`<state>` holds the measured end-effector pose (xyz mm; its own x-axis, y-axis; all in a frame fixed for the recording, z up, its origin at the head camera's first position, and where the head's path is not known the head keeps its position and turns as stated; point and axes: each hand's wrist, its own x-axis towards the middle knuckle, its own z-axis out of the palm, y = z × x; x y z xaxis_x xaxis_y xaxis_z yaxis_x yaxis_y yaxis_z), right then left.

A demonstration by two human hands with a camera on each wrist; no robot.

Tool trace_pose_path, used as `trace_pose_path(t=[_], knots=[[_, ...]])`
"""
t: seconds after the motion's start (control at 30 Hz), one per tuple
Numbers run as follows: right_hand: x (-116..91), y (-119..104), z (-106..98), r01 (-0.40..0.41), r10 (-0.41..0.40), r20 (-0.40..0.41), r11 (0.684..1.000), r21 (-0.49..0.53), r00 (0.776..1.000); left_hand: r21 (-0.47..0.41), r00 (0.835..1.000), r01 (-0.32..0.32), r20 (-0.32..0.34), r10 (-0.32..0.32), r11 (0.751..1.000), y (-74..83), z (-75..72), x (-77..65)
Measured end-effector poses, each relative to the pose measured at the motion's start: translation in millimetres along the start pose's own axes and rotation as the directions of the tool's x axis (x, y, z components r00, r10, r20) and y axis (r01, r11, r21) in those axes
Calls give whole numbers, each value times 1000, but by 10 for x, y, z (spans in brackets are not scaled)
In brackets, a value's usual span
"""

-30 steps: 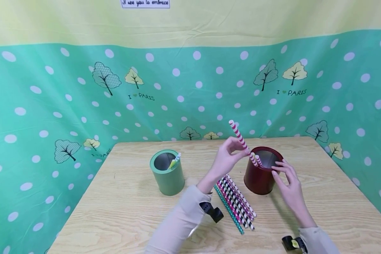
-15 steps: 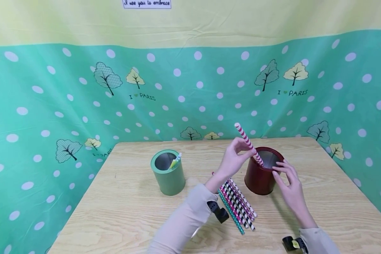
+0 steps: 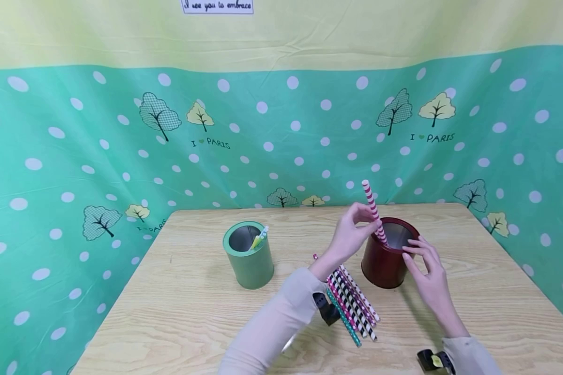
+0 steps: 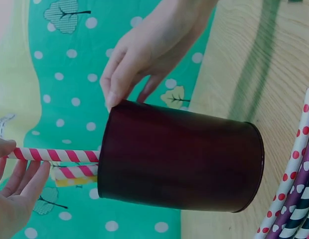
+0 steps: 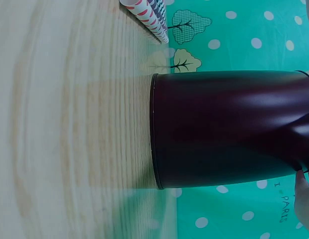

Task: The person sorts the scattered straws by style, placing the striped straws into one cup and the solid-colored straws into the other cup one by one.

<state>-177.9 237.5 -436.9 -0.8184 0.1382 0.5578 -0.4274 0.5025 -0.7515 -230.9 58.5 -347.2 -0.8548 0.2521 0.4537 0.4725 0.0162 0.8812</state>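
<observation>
My left hand (image 3: 352, 234) pinches a pink-and-white striped paper straw (image 3: 369, 195) near its middle. The straw's lower end dips behind the rim of a dark red canister (image 3: 384, 265), and its upper part leans slightly left. In the left wrist view, another pink-striped straw (image 4: 75, 172) and a yellow one (image 4: 70, 182) stick out of the canister beside it. On the canister's right side, my right hand (image 3: 427, 271) holds the rim with fingertips and thumb. Several patterned paper straws (image 3: 352, 302) lie in a bundle on the table, in front of the canister.
A green canister (image 3: 251, 268) stands to the left, with a few green, yellow and blue-white straw ends (image 3: 260, 238) at its right rim. Beneath everything is a wooden table (image 3: 169, 312), and a green dotted curtain (image 3: 281, 140) hangs behind and at the sides.
My left hand has moved right with the striped straw, whose lower end went into the dark red canister while the straw became more upright. The right hand stays at the rim.
</observation>
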Motion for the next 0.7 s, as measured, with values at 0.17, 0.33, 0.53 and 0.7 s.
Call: trace_pose_path(t=[0.17, 0.33, 0.53, 0.7], knots=[[4, -13, -7, -3, 3, 3, 1000, -2, 1000, -20, 999, 29, 15, -29, 999, -35, 18, 17], [4, -21, -1, -9, 9, -5, 1000, 8, 1000, -15, 999, 37, 22, -36, 999, -88, 29, 30], [0, -35, 7, -6, 7, -23, 1000, 25, 1000, 43, 999, 34, 17, -34, 998, -143, 36, 29], [5, -10, 6, 2, -2, -18, 1000, 19, 1000, 86, 999, 41, 12, -42, 995, -157, 23, 17]])
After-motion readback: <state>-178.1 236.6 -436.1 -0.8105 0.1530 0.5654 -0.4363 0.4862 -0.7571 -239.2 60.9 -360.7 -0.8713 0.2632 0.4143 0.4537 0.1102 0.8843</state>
